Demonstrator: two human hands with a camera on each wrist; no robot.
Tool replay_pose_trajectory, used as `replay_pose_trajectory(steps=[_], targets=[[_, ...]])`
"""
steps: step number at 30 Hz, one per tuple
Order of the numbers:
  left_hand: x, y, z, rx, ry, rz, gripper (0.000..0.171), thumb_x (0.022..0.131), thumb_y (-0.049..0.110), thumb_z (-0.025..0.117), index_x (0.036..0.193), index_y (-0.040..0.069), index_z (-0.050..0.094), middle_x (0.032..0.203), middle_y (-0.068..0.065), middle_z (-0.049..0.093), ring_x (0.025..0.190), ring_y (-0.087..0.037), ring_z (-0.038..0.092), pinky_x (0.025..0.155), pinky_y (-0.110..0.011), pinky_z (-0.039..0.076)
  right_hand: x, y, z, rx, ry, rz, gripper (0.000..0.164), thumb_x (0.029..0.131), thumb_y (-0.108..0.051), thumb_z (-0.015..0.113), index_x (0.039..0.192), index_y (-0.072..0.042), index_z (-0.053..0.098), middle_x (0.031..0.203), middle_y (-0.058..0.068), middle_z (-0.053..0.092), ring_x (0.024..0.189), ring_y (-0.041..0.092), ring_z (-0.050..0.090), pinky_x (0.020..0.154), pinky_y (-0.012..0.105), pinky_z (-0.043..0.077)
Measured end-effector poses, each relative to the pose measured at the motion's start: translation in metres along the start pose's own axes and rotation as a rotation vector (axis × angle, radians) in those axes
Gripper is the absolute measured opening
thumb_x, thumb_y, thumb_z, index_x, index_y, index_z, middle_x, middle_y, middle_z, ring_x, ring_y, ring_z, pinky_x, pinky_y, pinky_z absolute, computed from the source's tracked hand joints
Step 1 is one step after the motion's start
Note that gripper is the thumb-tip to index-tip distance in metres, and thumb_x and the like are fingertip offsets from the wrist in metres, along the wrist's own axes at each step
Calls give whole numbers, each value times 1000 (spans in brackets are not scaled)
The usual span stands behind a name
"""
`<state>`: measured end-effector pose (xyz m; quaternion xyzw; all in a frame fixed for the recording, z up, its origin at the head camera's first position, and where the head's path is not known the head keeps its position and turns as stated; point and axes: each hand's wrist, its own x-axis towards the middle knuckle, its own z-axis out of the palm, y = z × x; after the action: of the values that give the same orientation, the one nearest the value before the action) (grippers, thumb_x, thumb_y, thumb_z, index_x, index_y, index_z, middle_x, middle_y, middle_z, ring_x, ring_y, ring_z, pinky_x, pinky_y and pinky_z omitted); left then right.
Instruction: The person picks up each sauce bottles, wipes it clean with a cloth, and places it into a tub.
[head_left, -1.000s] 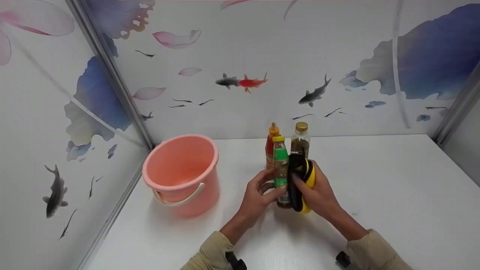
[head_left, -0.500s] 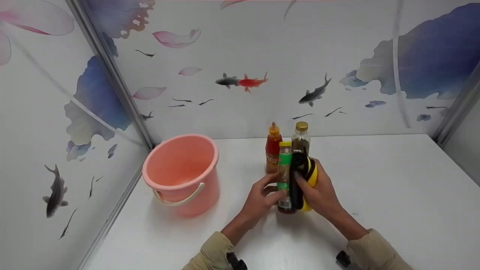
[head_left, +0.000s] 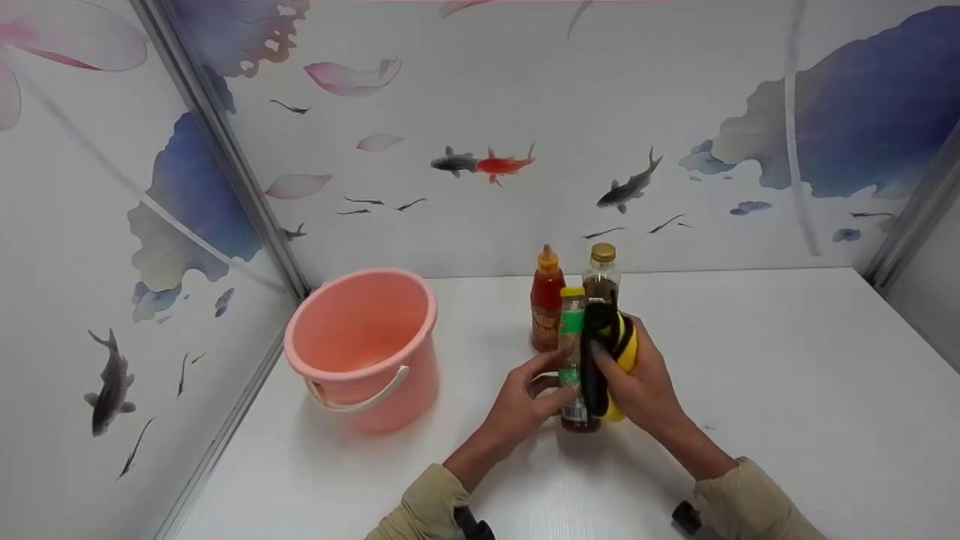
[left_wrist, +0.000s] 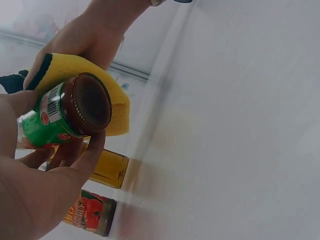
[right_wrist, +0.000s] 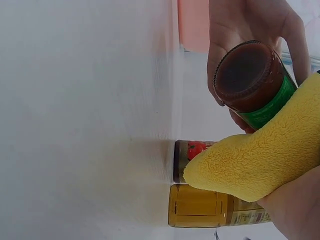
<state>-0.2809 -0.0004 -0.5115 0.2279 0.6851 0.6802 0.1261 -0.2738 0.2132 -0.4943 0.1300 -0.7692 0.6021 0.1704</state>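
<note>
A glass bottle point(head_left: 572, 322) with green labels and a yellow cap is held upright between my hands. My left hand point(head_left: 525, 401) grips its left side, thumb in front and fingers round behind. In the left wrist view its dark brown base point(left_wrist: 92, 102) is off the table. Against the bottle's right side, my right hand point(head_left: 641, 379) holds a folded yellow and black cloth point(head_left: 598, 364). The right wrist view shows the cloth's fuzzy yellow face point(right_wrist: 255, 160) beside the green label. Behind the bottle stand a red sauce bottle point(head_left: 547, 300) and a gold-capped jar point(head_left: 602, 277).
A pink bucket point(head_left: 431, 360) with a pale handle stands on the white table point(head_left: 787, 375) to the left. Printed panels point(head_left: 487, 90) close off the back and the left side.
The green-labelled bottle has shifted right and a little toward me, with both hands still on it and its cloth. More of the red sauce bottle shows now.
</note>
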Motion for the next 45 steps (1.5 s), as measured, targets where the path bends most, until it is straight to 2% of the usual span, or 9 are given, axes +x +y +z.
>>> replay_pose_trajectory(steps=[4, 8, 13, 19, 29, 37, 41, 45], targets=[[1, 0, 0, -7, 28, -8, 59, 103, 30, 76, 158, 29, 54, 156, 2, 58, 136, -20, 63, 108, -38, 60, 1, 0, 0, 9, -7, -5, 49, 107, -20, 71, 150, -15, 50, 127, 4, 67, 104, 24, 69, 93, 26, 62], [2, 0, 1, -56, 76, -1, 59, 101, 30, 79, 156, 32, 55, 149, 0, 62, 133, -21, 66, 103, -40, 62, 1, 2, 0, 12, -4, -22, 49, 106, -19, 72, 150, -15, 51, 125, 4, 68, 103, 23, 69, 92, 26, 62], [3, 0, 1, -106, 139, 23, 59, 100, 32, 80, 153, 29, 54, 145, -4, 65, 132, -22, 68, 97, -42, 64, 0, 3, 2, 9, -13, -36, 47, 106, -17, 72, 148, -15, 53, 120, 3, 68, 100, 22, 69, 89, 26, 62], [5, 0, 0, -149, 171, 68, 57, 101, 29, 79, 153, 27, 54, 147, -5, 64, 134, -23, 67, 96, -43, 64, -3, 2, 4, -14, -29, -49, 44, 105, -13, 73, 145, -14, 55, 114, 3, 68, 95, 21, 68, 87, 26, 61], [4, 2, 1, -105, 156, 57, 59, 104, 28, 76, 158, 24, 51, 151, -7, 61, 136, -25, 65, 98, -42, 64, -2, 5, 4, -29, -27, -55, 42, 105, -15, 73, 143, -14, 56, 113, 3, 68, 94, 20, 67, 86, 26, 60], [2, 1, 0, -98, 83, 63, 55, 106, 27, 69, 158, 22, 51, 150, -9, 56, 133, -26, 65, 100, -43, 63, -1, 4, 1, -37, -15, -27, 45, 105, -19, 74, 145, -15, 55, 116, 2, 68, 97, 21, 67, 88, 25, 60], [3, -1, 1, -63, 65, 74, 56, 105, 26, 72, 157, 23, 53, 149, -7, 58, 129, -24, 67, 105, -40, 60, 0, 3, -1, -32, -7, -26, 46, 105, -21, 73, 147, -16, 53, 119, 2, 68, 100, 22, 68, 90, 25, 61], [3, -2, 2, -39, 56, 56, 59, 103, 28, 77, 157, 26, 54, 148, -5, 60, 127, -23, 69, 108, -39, 59, 2, 2, -2, -17, 2, -40, 48, 106, -21, 73, 148, -15, 52, 122, 3, 68, 101, 22, 69, 90, 25, 62]])
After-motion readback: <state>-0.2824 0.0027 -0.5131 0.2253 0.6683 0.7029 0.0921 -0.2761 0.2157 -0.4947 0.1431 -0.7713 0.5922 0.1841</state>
